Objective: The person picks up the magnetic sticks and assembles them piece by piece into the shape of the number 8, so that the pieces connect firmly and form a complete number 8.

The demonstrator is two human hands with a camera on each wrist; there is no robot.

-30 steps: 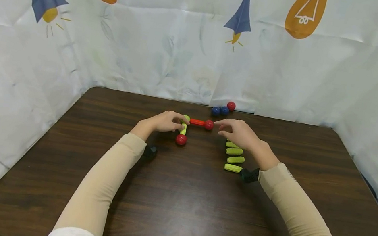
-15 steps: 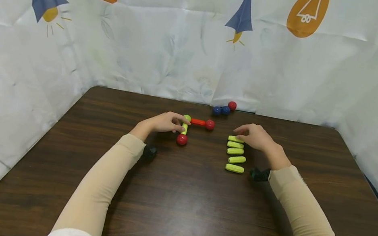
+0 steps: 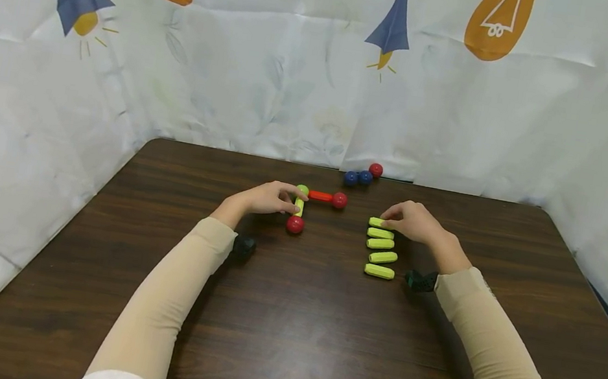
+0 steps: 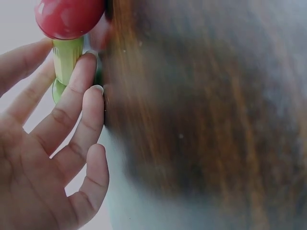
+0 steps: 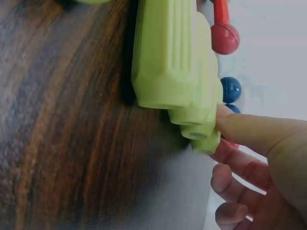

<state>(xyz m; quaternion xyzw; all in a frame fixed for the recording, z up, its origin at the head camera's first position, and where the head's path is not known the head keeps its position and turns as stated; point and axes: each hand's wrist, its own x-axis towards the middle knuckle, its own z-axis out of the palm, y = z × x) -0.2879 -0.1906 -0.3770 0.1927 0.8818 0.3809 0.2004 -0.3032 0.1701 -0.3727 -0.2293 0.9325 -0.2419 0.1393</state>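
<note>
My left hand holds a ribbed yellow-green building stick between thumb and fingers. A red ball sits on the stick's near end and a green ball on its far end. From the green ball a red stick runs right to a second red ball. At the far end of a column of yellow-green sticks, my right hand pinches the farthest stick by thumb and index finger. In the right wrist view the nearer sticks partly hide it.
Two blue balls and a loose red ball lie at the table's back edge, by the patterned cloth. Several other yellow-green sticks lie in the column on the dark wooden table.
My right hand has moved right from beside the red ball to the farthest yellow-green stick, and its thumb and finger have closed on it. My left hand stays at the joined pieces.
</note>
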